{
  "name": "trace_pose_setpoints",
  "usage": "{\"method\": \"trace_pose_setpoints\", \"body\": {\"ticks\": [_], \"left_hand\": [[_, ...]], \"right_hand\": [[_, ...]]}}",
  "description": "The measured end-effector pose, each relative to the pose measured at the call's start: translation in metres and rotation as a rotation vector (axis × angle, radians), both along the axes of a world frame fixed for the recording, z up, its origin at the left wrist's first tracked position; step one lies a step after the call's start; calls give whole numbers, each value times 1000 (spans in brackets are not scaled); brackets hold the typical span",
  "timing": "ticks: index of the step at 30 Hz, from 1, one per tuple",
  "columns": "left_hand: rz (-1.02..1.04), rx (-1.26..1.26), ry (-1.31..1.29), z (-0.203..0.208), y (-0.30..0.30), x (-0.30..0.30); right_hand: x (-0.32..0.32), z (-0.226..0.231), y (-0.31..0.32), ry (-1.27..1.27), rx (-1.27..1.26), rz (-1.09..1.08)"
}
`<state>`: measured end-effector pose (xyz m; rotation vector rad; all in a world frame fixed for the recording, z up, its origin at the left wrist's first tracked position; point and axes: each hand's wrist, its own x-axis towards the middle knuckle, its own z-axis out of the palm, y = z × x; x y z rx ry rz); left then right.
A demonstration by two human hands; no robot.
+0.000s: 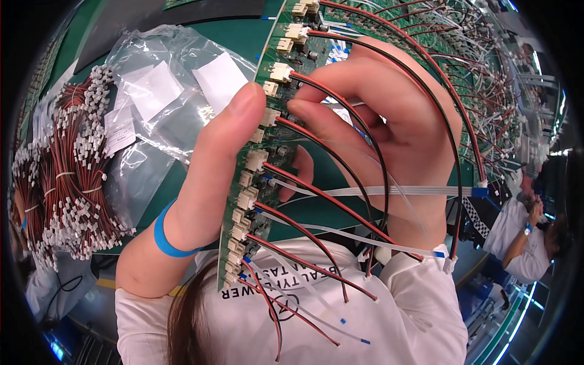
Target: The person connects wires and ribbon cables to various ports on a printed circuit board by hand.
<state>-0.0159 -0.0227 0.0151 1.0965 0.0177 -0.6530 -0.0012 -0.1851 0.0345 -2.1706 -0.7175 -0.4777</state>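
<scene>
In the head view, the top of the circuit board (277,155) is cut off by the upper edge; the left hand (213,152) grips it, thumb in front, other fingers partly hidden behind. The right hand (395,103) curls beside it, thumb and index nearly meeting; whether they pinch anything cannot be told. Green worktop (234,35) below; a co-worker (523,234) at right.
</scene>
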Motion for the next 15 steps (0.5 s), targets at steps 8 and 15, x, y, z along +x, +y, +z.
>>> {"method": "trace_pose_setpoints", "body": {"ticks": [8, 15], "left_hand": [[-25, 123, 13, 3, -1, 0], [0, 190, 113, 7, -5, 2]], "right_hand": [[5, -5, -1, -19, 18, 33], [7, -10, -1, 100, 69, 61]]}}
